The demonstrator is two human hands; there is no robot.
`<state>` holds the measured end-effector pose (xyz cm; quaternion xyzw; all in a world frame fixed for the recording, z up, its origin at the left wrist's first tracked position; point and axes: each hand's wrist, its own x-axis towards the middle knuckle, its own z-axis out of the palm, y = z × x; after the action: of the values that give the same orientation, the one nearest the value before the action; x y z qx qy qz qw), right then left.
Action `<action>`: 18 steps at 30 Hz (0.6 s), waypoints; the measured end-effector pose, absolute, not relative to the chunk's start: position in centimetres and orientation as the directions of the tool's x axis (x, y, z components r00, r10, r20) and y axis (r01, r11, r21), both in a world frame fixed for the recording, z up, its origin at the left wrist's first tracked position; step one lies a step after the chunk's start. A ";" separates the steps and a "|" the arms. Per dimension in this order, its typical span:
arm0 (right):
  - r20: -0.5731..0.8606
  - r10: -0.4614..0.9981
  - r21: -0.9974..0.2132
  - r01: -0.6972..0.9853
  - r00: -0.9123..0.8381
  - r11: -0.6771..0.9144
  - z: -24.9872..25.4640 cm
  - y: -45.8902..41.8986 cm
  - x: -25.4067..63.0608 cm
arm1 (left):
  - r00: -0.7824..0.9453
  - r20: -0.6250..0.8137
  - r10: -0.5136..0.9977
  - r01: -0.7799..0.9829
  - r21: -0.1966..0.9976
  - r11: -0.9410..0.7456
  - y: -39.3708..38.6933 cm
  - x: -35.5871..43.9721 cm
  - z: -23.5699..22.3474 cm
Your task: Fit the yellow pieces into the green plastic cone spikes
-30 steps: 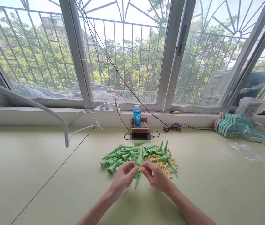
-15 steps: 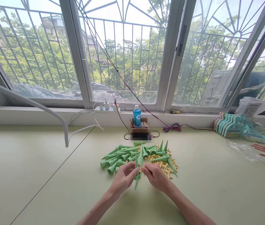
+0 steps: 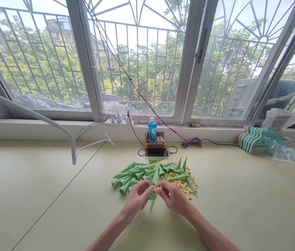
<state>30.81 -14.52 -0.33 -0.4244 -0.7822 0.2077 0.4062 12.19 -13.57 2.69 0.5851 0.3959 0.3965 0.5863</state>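
Note:
My left hand (image 3: 135,198) is closed around a green plastic plant-watering spike (image 3: 150,178), its pointed end up and its wider collar (image 3: 152,197) down. At the spike's right side my right hand (image 3: 175,199) pinches a small yellow valve peg (image 3: 157,188) between thumb and fingers. How far the peg sits in the spike is hidden by the fingers. Right behind the hands lies a heap of green spikes (image 3: 141,170), several with collars facing me. Loose yellow pegs (image 3: 186,190) are scattered to the right of it, with some spikes lying on top.
Behind the heap, a blue-labelled bottle (image 3: 152,129) stands in a small cardboard box (image 3: 160,144) beside a blurred dark device (image 3: 155,152). A white curved tube (image 3: 69,134) hangs at left. Coiled cable (image 3: 193,142), small hangers (image 3: 254,139) and plastic bags (image 3: 284,151) lie at right.
The right hand's fingers have shifted slightly about the yellow peg, while the left hand keeps the spike nearly in place. Another person's hand at the far right has left the view, along with some plastic packaging.

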 end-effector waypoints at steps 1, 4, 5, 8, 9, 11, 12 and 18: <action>0.461 0.832 -0.667 0.497 -0.309 0.554 -0.3 -14.5 30.8 | 0.371 0.000 0.928 0.000 1.000 0.000 -13.6 12.2 2.7; 0.465 0.830 -0.662 0.502 -0.308 0.557 -0.3 -14.5 30.8 | 0.374 0.014 0.927 0.007 1.000 -0.017 -13.6 12.2 2.7; 0.464 0.829 -0.661 0.502 -0.311 0.558 -0.3 -14.4 30.8 | 0.378 0.021 0.926 0.010 1.000 -0.026 -13.6 12.2 2.7; 0.453 0.833 -0.668 0.497 -0.319 0.554 -0.3 -14.4 30.8 | 0.390 0.042 0.920 0.019 0.998 -0.054 -13.5 12.2 2.6; 0.448 0.834 -0.672 0.494 -0.322 0.552 -0.3 -14.4 30.8 | 0.393 0.049 0.918 0.022 0.998 -0.063 -13.5 12.2 2.5; 0.439 0.836 -0.676 0.492 -0.328 0.548 -0.3 -14.3 30.9 | 0.400 0.068 0.914 0.024 0.996 -0.085 -13.4 12.2 2.3; 0.436 0.836 -0.675 0.494 -0.332 0.548 -0.4 -14.3 30.9 | 0.404 0.081 0.911 0.023 0.995 -0.098 -13.4 12.2 2.3; 0.432 0.830 -0.655 0.509 -0.353 0.558 -0.5 -14.1 30.9 | 0.425 0.122 0.897 0.026 0.989 -0.147 -13.1 12.1 1.9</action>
<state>30.93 -14.14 -0.54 -0.4210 -0.7954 0.2097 0.3823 12.08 -13.14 1.88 0.6438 0.3583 0.3989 0.5459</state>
